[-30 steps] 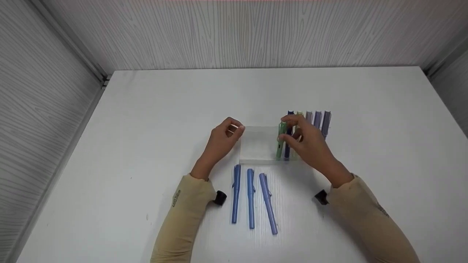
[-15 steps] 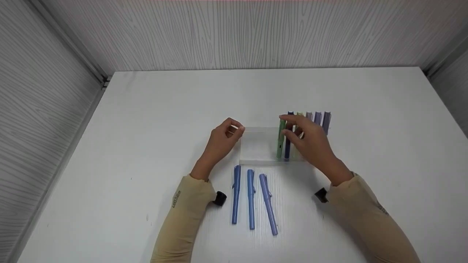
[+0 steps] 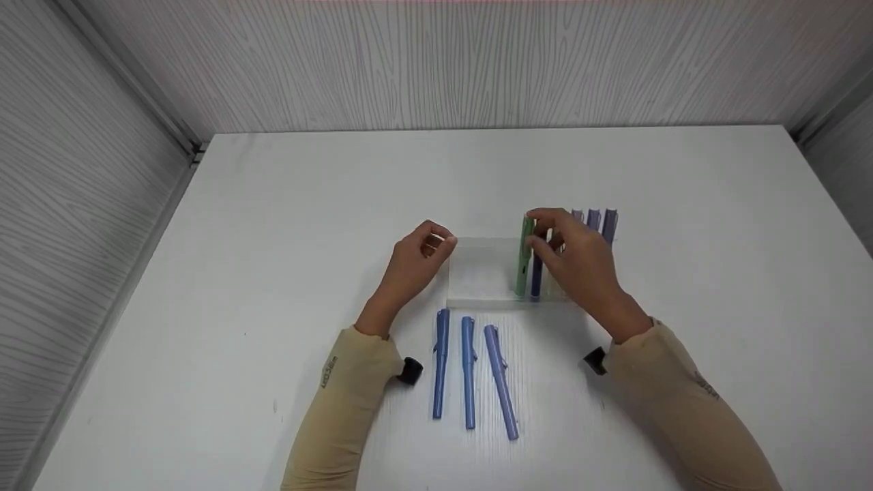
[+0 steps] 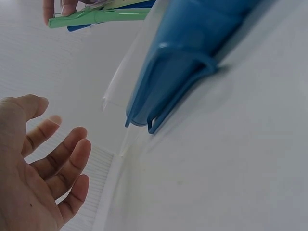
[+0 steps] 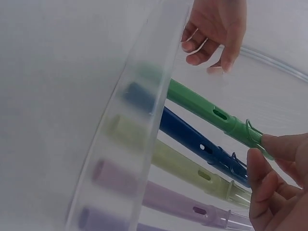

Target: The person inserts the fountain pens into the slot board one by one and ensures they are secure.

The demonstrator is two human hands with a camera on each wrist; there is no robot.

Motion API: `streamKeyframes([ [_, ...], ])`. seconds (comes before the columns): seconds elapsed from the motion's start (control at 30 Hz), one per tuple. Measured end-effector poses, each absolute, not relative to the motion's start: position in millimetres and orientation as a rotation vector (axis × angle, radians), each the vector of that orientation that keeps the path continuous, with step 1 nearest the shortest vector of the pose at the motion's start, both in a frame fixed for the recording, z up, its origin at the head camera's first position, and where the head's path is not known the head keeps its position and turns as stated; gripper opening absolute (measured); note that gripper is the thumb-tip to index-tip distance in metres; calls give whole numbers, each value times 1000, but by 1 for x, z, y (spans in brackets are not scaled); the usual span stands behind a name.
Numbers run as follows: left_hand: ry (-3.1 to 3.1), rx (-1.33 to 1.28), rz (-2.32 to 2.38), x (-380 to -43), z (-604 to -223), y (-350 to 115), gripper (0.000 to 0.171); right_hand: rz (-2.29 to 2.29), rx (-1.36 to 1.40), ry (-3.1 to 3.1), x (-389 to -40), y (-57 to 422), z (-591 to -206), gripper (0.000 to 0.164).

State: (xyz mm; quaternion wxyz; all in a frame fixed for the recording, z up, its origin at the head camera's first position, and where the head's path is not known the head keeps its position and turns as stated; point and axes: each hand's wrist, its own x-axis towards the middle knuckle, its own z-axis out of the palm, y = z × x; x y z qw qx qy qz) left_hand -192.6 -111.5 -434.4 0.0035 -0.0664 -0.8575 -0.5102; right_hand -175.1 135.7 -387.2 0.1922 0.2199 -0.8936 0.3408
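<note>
My right hand (image 3: pixel 576 249) pinches the capped upper end of a green pen (image 3: pixel 524 262) between thumb and fingers. The green pen stands in a clear, frosted holder (image 3: pixel 481 300), its lower end behind the front wall. Beside it in the row are a dark blue pen (image 5: pixel 185 130), a pale yellow-green pen (image 5: pixel 183 168), a pinkish-lilac pen (image 5: pixel 168 199) and purple pens (image 3: pixel 609 225), partly hidden by my right hand. Near the holder's left edge my left hand (image 3: pixel 419 256) has loosely bent fingers and nothing in them; in the left wrist view they appear apart from the holder.
In front of the holder lie three loose pens: a darker blue pen (image 3: pixel 440 361), a mid-blue pen (image 3: pixel 468 372) and a periwinkle pen (image 3: pixel 501 382). All rest on the white table (image 3: pixel 204 307), with grained panels (image 3: pixel 436 65) at the back and sides.
My right hand has shifted slightly up along the green pen, still at its cap, and the pen now stands straighter. The left hand and loose pens stay where they were.
</note>
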Motion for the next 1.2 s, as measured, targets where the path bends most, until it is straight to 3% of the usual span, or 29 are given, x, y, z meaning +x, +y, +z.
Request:
streamKeyframes([
  [0.63,-2660,-260,-1608,-191,-434,-112,25,792,590,-2512,-176,130,-386,32],
  [1.2,-2674,-244,-1636,-192,-434,-111,26,873,660,-2610,-164,134,-384,46],
])
